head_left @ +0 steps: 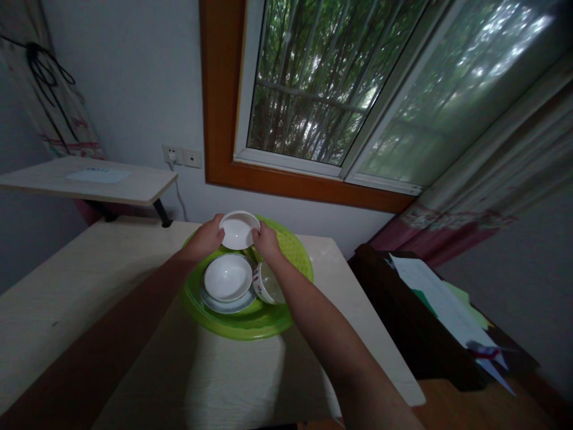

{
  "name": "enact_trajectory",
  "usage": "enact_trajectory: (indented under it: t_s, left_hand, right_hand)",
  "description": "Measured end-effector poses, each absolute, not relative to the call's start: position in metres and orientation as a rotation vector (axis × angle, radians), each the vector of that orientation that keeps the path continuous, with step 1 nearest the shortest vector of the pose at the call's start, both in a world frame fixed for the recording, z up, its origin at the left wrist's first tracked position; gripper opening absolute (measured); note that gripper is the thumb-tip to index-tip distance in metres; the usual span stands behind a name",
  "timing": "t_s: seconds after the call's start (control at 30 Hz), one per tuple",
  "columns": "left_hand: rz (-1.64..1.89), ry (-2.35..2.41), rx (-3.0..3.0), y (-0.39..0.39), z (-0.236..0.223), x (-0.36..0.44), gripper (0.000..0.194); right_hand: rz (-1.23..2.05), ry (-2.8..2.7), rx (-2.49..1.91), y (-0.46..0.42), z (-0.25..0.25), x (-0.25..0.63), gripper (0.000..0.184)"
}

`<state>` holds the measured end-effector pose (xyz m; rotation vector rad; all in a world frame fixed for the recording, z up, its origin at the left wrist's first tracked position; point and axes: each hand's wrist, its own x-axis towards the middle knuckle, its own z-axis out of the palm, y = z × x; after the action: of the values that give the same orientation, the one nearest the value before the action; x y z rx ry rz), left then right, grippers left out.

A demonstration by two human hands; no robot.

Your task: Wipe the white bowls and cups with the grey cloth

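A white bowl [239, 230] is gripped at its two sides, with my left hand [208, 237] closed on its left rim and my right hand [267, 240] closed on its right rim. It is tilted so that its inside faces me, over the far part of a green basin [250, 332]. Inside the basin, another white bowl [228, 277] sits on a plate [229, 307]. Beside them a patterned bowl [265, 285] lies tipped, partly covered by my right forearm. Some yellowish sticks show just below the held bowl, their kind unclear.
The basin stands on a pale wooden table [233, 382]. A raised shelf [89, 179] with a paper on it is at the left. Behind are a wall socket [181, 156] and a window [331, 83]. Dark furniture with papers [439, 298] stands at the right.
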<state>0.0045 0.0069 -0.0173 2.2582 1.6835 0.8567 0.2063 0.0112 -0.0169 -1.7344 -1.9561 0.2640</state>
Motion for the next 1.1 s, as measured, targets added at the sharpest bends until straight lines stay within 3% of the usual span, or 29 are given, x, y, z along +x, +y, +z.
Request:
enact_trajectory:
  t_s: [0.33, 0.53, 0.73, 1.1]
  left_hand:
    - [0.874, 1.677, 2.484, 0.000, -0.016, 0.008, 0.064]
    - [1.016, 1.664, 2.441, 0.000, -0.012, 0.009, 0.054]
    - [0.915, 1.649, 2.290, 0.004, -0.015, 0.008, 0.053]
    - [0.847, 1.763, 2.366, 0.001, -0.016, 0.010, 0.057]
  right_hand:
    - [0.049, -2.136, -1.654, -0.005, 0.000, 0.200, 0.043]
    - [0.177, -1.924, -1.708, 0.007, -0.010, 0.204, 0.034]
    - [0.279, -1.887, -1.722, 0.015, -0.016, 0.209, 0.033]
    - [-0.157, -2.229, -1.667, -0.010, 0.011, 0.202, 0.050]
